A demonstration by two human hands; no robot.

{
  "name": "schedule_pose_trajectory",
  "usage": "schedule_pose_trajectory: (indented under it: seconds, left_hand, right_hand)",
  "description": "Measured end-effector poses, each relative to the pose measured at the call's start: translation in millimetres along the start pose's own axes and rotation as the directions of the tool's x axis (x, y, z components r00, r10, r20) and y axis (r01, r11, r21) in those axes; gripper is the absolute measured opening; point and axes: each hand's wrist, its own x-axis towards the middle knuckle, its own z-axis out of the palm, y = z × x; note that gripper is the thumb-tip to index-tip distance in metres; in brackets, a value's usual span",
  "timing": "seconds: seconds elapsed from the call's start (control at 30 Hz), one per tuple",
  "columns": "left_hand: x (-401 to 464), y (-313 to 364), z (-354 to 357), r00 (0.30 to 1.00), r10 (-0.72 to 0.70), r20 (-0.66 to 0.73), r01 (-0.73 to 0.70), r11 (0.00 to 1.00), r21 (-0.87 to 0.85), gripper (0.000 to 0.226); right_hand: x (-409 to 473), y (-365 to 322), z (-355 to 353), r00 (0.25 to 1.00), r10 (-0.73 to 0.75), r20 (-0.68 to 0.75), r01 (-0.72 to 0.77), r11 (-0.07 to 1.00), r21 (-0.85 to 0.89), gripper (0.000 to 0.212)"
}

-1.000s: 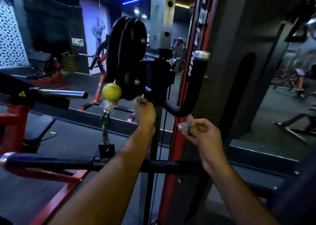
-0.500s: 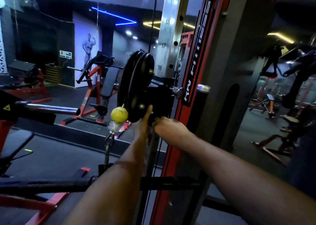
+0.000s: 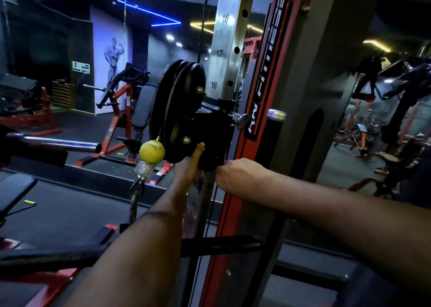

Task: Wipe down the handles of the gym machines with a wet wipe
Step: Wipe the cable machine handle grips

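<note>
The pulley carriage (image 3: 210, 134), the black block riding on the numbered upright (image 3: 227, 50), is serving as the landmark here, and both hands are working right at its lower edge. The left hand (image 3: 190, 164) is lying flat against the carriage's underside with its thumb pointing up the front face, just right of the yellow ball (image 3: 152, 151) that is hanging off the cable; its grip is apart, fingers straight, seemingly bracing the carriage so it is not swinging or sliding while the other hand is working. The right hand (image 3: 238, 173) is reaching in just below and to the right of the carriage, knuckles towards the camera and fingers curling away behind it. Its grip is looking closed, probably around the base of the black handle (image 3: 272, 141) that is rising to the right of the carriage with a chrome cap on top, but the fingers are hiding behind the hand, so I cannot tell what exactly they are clamping on. The wet wipe is not showing anywhere; if it is present it is likely balled inside that right palm, pressed against the handle's root, which would explain the tight curl. The double pulley wheels (image 3: 179, 110) are sitting above and left of the carriage, untouched. Judging by the placement, the wiping is starting low on the handle, with the upper stretch still to be covered.
</note>
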Motion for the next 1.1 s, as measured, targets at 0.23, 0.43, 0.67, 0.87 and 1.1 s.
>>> schedule_pose_trajectory:
  seconds: [0.23,0.43,0.67,0.87,1.1]
  left_hand:
    - [-15,15,1,1.000,-0.007,0.009,0.006,0.999,0.048,0.044]
    - [-12,12,3,0.999,0.034,0.017,-0.033,0.998,-0.046,0.041]
    - [-10,13,5,0.999,0.043,0.004,-0.042,0.994,-0.096,0.019]
    - [-8,11,5,0.998,0.057,-0.009,-0.057,0.991,-0.121,0.054]
    - [-10,14,10,0.997,0.064,-0.032,-0.068,0.986,-0.154,0.038]
  right_hand:
    - [-16,17,-16,0.994,-0.108,0.020,0.108,0.994,0.024,0.035]
    - [33,17,2,1.000,-0.030,-0.006,0.029,0.989,-0.146,0.038]
    - [45,23,6,0.982,-0.100,0.157,0.129,0.974,-0.186,0.046]
    - [30,29,-8,0.968,-0.126,0.218,0.120,0.992,0.044,0.027]
    - [6,47,-21,0.892,-0.323,0.315,0.256,0.938,0.235,0.020]
